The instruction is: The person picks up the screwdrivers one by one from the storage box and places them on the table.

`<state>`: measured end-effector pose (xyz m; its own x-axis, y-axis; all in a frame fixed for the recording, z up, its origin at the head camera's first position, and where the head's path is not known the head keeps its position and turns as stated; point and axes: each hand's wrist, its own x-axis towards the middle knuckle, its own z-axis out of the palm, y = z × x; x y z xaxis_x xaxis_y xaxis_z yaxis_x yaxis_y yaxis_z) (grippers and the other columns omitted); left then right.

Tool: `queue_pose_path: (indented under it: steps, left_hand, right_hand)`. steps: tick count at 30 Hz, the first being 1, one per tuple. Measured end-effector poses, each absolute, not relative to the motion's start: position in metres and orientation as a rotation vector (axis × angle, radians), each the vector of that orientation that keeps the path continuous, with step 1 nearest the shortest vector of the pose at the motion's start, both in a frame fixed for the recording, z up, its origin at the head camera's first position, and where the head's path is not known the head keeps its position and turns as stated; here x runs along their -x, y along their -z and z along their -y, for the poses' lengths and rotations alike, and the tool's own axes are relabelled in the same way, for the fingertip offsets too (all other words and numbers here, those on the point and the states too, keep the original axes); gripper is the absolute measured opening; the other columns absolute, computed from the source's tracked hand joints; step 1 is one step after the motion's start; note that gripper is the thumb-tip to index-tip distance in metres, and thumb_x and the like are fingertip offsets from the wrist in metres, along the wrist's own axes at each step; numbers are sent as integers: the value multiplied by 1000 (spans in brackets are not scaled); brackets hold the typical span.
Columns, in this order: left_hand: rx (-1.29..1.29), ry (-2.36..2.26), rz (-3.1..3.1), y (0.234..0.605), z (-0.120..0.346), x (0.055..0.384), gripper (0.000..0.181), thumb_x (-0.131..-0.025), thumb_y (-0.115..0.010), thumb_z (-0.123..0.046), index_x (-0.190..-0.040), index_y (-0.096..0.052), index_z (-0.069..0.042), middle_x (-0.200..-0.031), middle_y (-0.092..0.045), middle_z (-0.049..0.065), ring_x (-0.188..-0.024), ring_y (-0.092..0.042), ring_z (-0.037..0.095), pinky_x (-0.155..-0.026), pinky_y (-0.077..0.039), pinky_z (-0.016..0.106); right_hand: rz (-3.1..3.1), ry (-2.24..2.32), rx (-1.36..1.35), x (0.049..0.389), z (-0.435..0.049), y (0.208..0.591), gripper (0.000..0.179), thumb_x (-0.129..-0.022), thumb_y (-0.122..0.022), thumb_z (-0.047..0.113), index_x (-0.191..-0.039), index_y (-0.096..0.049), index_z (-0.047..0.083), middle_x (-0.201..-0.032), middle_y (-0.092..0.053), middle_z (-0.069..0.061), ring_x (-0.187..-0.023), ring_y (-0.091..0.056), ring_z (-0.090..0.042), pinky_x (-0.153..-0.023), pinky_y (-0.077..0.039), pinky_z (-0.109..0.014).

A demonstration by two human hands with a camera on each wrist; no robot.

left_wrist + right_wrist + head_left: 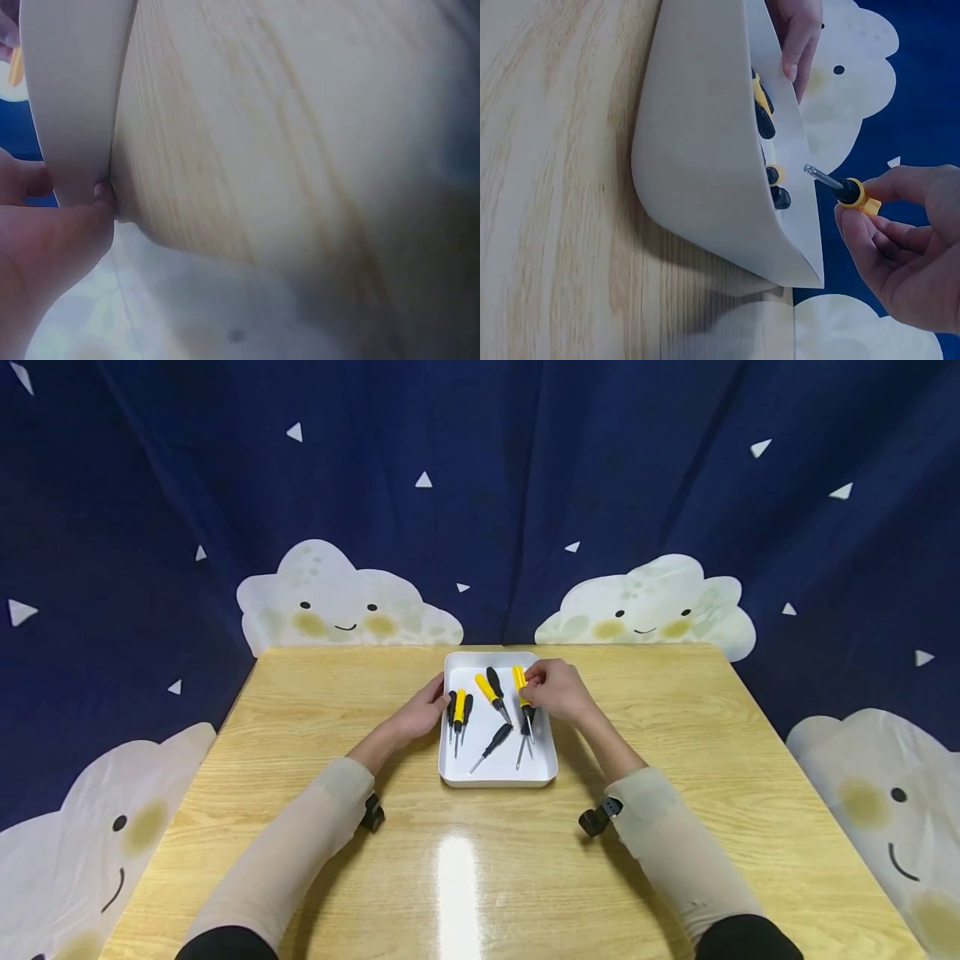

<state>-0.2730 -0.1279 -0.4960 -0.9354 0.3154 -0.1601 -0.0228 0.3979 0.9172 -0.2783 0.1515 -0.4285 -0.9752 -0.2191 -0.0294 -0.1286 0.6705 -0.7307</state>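
A white tray (491,781) stands on the table with several screwdrivers inside. At its left wall, my left hand (420,714) grips the side, thumb over the rim and fingers against the outside. My right hand (558,687) pinches a yellow-and-black screwdriver (519,678) above the tray's right side; in the right wrist view its metal tip (821,176) points toward the tray and is raised above the rim. Below it in the tray lies a black-handled screwdriver (523,735), partly covered. A yellow screwdriver (487,687) and a black one (494,681) lie together near the tray's middle.
Along the tray's left side, a yellow screwdriver (460,706) lies between two black ones. Another black screwdriver (497,739) lies slanted at the front. The wooden table (360,877) reaches back to a dark blue curtain (480,485) with clouds.
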Motion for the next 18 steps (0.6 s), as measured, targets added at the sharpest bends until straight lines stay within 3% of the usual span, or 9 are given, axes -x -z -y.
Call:
queue_pose_path:
  steps: [18]
  left_hand:
    - [-248, -1568, -2327, 497, 129, 274, 63, -116, -36, -18, -170, -6, -3, -177, -11, 16, -163, -11, 27, -131, -12, 43]
  right_hand:
    - [-2770, 1195, 247, 285, -167, 430, 21, -89, -72, 9, -107, -69, -1, -86, -65, -7, -72, -65, -18, -64, -51, -27]
